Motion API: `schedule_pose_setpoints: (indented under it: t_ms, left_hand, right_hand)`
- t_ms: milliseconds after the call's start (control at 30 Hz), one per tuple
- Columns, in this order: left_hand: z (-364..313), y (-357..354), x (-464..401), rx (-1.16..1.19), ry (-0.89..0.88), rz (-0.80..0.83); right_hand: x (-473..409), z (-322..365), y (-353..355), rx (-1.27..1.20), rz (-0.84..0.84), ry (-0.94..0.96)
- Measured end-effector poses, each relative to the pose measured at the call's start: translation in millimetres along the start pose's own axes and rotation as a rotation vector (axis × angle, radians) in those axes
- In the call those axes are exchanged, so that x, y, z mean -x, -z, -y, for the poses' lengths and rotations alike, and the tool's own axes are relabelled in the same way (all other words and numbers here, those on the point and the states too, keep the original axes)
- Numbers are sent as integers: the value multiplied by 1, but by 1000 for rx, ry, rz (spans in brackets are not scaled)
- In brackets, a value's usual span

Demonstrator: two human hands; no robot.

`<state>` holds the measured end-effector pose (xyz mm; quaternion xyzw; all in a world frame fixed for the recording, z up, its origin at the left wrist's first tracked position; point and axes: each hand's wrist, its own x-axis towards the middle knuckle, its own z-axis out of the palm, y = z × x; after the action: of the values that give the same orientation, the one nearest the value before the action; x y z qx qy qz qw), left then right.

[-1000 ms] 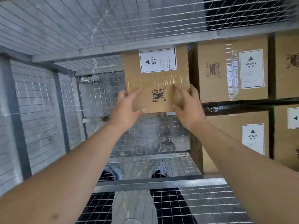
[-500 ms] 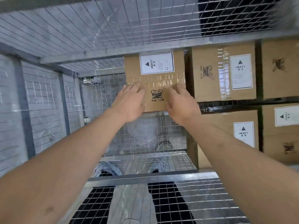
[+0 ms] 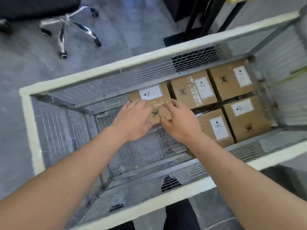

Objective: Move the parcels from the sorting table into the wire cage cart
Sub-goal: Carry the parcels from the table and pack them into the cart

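Note:
A brown cardboard parcel (image 3: 150,95) with a white HEAVY label lies inside the wire cage cart (image 3: 99,68), against its far wall. My left hand (image 3: 132,120) and my right hand (image 3: 179,123) hover over the parcel with fingers spread and relaxed; whether the fingertips still touch its top is unclear. Several more labelled brown parcels (image 3: 194,90) fill the right part of the cart in two rows. The sorting table is out of view.
The cart has a pale padded rim and mesh walls; its left half holds no parcels. A swivel chair base (image 3: 69,29) stands on the grey floor beyond the cart. Black posts (image 3: 199,17) rise behind the far rim. My legs show at the near rim.
Both hands let go of the parcel's sides, slid onto its top, then lifted back with fingers spread. The view has pulled up and out of the cage, so the whole cart rim shows.

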<state>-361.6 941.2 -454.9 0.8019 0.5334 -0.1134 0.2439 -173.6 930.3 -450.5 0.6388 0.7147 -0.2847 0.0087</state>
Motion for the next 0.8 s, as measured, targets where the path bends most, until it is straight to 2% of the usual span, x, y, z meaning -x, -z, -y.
schedule_pose_setpoints:
  t_ms: [233,500,800]
  left_hand:
    - [-15,93,91,-93,-213,-97]
    - [-64,205,193,-197,-478,-219]
    - [-160,282,283,-285,-729,-307]
  right_hand:
    - [103,83,76,59,-163,-109]
    - [242,174,165,112,-345,-205]
    - [383,207,234,68,-569,-387]
